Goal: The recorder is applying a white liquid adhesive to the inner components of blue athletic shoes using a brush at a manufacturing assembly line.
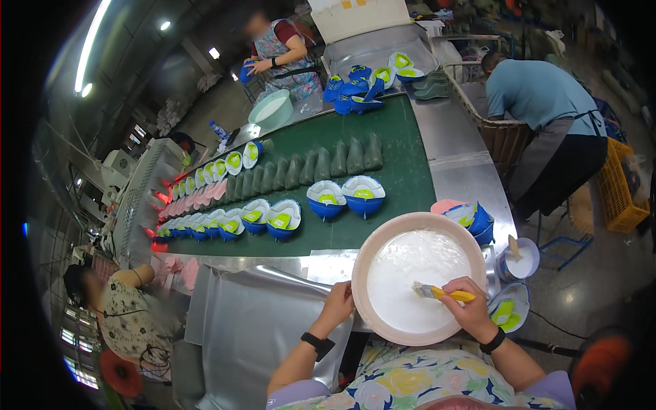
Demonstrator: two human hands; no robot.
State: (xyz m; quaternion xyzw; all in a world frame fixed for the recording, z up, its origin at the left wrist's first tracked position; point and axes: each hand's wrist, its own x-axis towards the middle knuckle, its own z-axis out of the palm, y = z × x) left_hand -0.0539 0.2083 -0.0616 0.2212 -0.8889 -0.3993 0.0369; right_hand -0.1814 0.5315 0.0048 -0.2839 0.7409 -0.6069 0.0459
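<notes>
A large pale pink basin (364,273) of white liquid stands before me at the table's near edge. My left hand (335,305) is closed on the basin's left rim. With my right hand (470,309) I grip a yellow-handled paintbrush (461,295), its bristles down at the white liquid's surface. Just beyond the basin, two blue shoe uppers (363,195) with white linings and yellow-green tags sit on the green conveyor belt (396,147). A blue upper (482,224) lies at the basin's far right side, and another upper (509,307) is beside my right wrist.
Rows of uppers (283,219), dark green shoe lasts (339,160) and pink insole-like pieces (205,197) run along the belt. A white bucket (519,260) is right of the basin. Co-workers are at the far side (283,55), left (133,314) and right (547,96), near a yellow crate (618,191).
</notes>
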